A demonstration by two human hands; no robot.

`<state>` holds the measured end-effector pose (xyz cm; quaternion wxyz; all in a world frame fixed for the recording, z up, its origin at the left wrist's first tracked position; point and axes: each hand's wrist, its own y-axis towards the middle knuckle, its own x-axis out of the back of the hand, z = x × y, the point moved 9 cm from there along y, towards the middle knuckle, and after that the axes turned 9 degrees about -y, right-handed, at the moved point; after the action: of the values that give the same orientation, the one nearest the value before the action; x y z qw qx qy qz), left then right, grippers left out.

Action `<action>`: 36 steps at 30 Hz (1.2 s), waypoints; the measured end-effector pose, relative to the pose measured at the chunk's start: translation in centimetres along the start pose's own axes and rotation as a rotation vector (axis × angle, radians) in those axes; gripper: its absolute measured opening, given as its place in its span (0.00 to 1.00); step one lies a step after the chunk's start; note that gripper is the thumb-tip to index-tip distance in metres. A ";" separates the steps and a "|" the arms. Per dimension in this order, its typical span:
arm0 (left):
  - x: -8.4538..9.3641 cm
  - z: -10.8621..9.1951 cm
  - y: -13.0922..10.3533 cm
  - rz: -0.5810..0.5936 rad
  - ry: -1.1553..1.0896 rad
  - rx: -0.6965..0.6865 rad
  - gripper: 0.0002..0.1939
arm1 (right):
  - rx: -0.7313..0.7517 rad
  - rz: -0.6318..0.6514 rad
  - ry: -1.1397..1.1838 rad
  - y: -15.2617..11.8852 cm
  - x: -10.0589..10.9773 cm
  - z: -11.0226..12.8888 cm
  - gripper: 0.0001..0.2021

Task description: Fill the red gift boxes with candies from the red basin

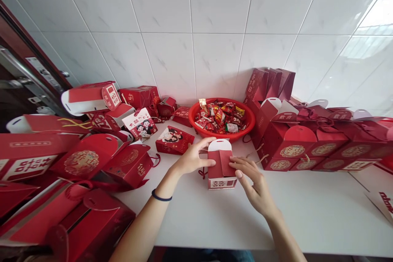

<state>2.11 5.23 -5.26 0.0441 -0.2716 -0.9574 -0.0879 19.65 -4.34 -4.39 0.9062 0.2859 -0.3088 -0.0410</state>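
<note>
A small red gift box (pixel 219 172) stands on the white table in front of me, with a white panel low on its front and a slotted, rounded white flap raised at the back. From the left, my left hand (pixel 193 157) grips the box, thumb on the red top and forefinger at the rear flap. My right hand (pixel 253 178) holds the right side, its fingertips pressing the folded top panel and its thumb near the front edge. Just behind the box is a red plastic basin (pixel 196 127) of wrapped sweets (pixel 221 115).
Many red boxes (pixel 127 166) crowd the left side, some lying tilted. Stacked gift boxes (pixel 294 147) form a block at the right, with tall red bags (pixel 270 84) behind. A picture-printed red box (pixel 174 140) lies left of the basin. White tiled wall (pixel 219 57) bounds the back.
</note>
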 end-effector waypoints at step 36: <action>-0.4 0.0 -0.4 0.031 0.072 -0.053 0.32 | 0.116 0.060 -0.189 0.6 -0.1 1.4 0.18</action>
<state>2.22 4.70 -5.36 0.0728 -0.2843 -0.9481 -0.1223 18.70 -4.54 -3.19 0.8559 0.3232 -0.4031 -0.0226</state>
